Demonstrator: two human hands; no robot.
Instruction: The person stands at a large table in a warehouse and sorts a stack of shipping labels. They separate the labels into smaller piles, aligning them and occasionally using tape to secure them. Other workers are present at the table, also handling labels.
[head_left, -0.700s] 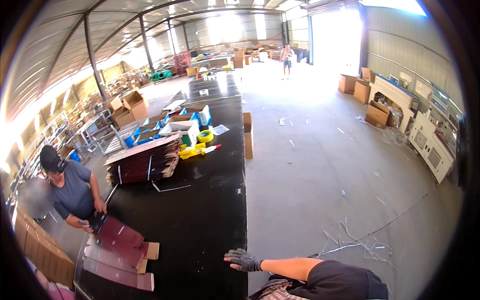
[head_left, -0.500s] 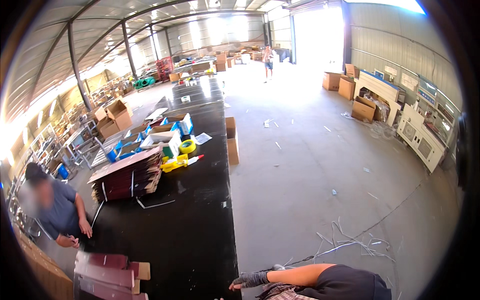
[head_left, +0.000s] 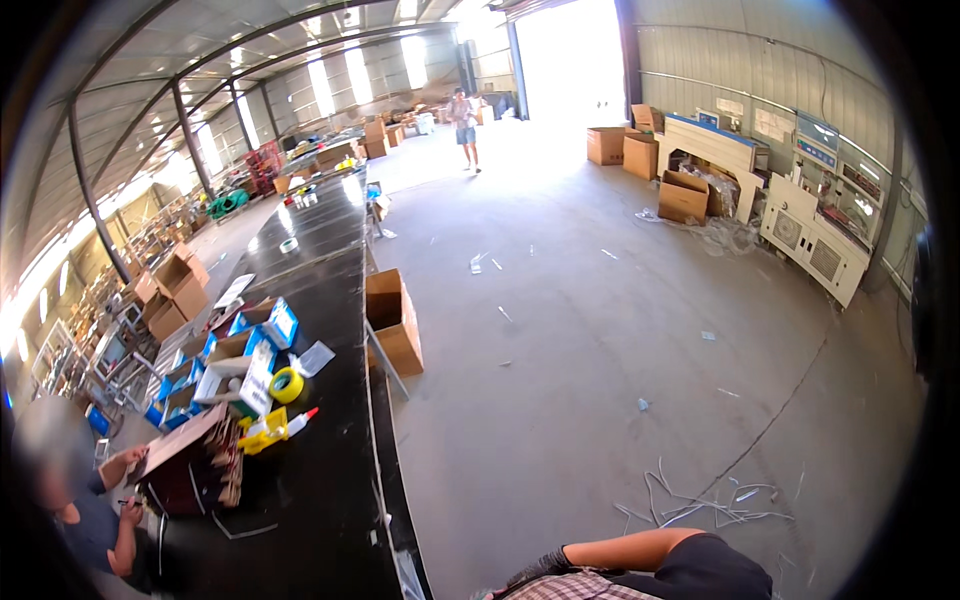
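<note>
At the lower edge, my right forearm comes in from the right, and my right hand (head_left: pixel 528 572) wears a dark grey knitted covering. Its fingers are cut off by the picture's edge, so their position and anything in them are hidden. The edge of the long black table (head_left: pixel 340 470) is nearest to it, on the left. My left hand is not in view. On the table, a co-worker's hands are at a strapped stack of flat maroon cardboard pieces (head_left: pixel 195 455).
Blue-and-white boxes (head_left: pixel 240 360), a yellow tape roll (head_left: pixel 286 385) and a yellow tool with a red tip (head_left: pixel 268 430) lie beyond the stack. An open carton (head_left: pixel 395 325) stands beside the table. Loose pale straps (head_left: pixel 690 510) litter the floor. A person (head_left: pixel 465 125) is far ahead.
My view has swung right, and the nearer maroon pieces have left the picture. My right hand has dropped toward the lower edge. The co-worker has reached the strapped stack; the distant person is closer.
</note>
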